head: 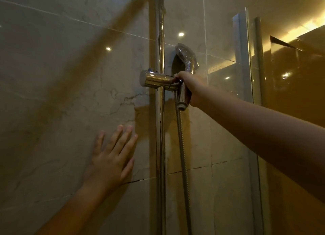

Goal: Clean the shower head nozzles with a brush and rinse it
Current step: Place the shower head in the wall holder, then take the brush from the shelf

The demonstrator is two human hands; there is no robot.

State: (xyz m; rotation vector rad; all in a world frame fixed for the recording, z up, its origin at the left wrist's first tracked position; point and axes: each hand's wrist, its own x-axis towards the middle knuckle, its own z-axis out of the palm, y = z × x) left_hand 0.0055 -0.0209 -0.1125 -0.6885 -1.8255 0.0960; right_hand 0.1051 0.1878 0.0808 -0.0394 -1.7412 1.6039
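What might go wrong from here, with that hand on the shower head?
The right hand grips the shower head low by its holder; lifted out awkwardly, it might slip and strike the glass panel nearby.
The hose hangs close beside the rail and may snag.
The left hand leans flat on glossy wall tile; if wet, it could slide.

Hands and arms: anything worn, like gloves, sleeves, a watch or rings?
Nothing worn shows. The left hand and right hand are ungloved, with no rings visible. The left forearm and right forearm are bare to the frame edge: no sleeves, watch or bracelet.
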